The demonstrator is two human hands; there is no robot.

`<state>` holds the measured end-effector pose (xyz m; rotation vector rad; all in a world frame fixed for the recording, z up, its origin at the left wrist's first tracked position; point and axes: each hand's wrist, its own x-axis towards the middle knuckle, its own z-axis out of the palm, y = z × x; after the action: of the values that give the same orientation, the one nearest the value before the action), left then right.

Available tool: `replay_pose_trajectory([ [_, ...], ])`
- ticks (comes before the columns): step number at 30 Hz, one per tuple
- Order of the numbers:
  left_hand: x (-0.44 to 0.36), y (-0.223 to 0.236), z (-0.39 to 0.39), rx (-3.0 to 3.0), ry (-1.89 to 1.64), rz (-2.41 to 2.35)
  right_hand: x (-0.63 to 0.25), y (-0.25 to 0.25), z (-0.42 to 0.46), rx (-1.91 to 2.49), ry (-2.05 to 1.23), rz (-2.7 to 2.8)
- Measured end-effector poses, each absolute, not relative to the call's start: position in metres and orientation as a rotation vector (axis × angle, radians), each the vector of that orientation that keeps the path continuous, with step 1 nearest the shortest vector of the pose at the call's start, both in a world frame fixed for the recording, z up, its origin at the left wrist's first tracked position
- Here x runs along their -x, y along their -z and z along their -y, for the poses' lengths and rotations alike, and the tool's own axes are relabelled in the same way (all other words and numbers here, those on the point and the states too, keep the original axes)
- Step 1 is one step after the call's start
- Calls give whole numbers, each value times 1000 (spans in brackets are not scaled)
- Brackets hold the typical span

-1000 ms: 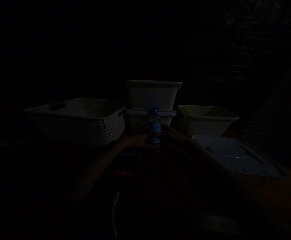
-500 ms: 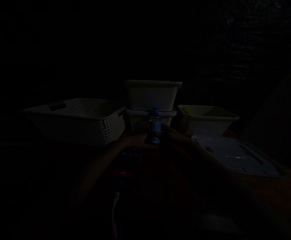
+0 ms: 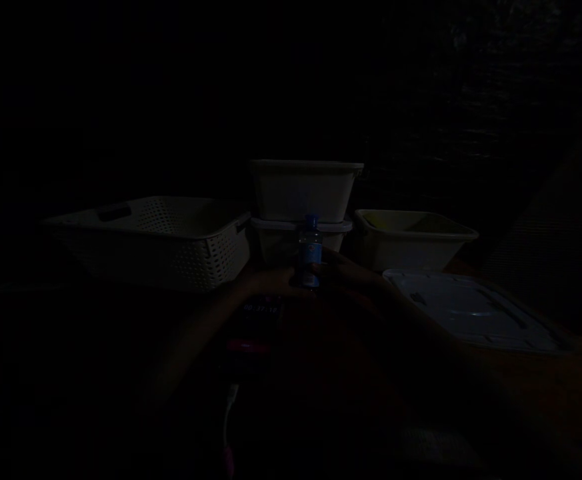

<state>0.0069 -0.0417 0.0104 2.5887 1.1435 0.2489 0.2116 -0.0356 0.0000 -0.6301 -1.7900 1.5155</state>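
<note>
Your right hand point(image 3: 351, 273) looks clamped on the upright bottle point(image 3: 310, 249) in front of the tubs point(image 3: 303, 193), but can't tell left hand point(image 3: 275, 281) grip in this dark; uneven squeeze could tip it.

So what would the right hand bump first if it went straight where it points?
The clear, blue-capped plastic bottle; the right hand seems to touch it, though darkness hides depth.
</note>
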Motion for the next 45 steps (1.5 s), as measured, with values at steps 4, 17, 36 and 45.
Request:
replay_pose_trajectory([
  [4,-7,-12,44,-2583,-273,-1106,-212,-1,37,636,-1527,1784],
  [17,-9,-15,46,-2517,-259,-1092,-211,-1,38,598,-1547,1767],
  [36,-4,-9,40,-2548,-206,-1162,-211,-2,38,624,-1520,1810],
  [45,-2,-9,38,-2543,-229,-1070,-206,3,31,730,-1391,1758],
])
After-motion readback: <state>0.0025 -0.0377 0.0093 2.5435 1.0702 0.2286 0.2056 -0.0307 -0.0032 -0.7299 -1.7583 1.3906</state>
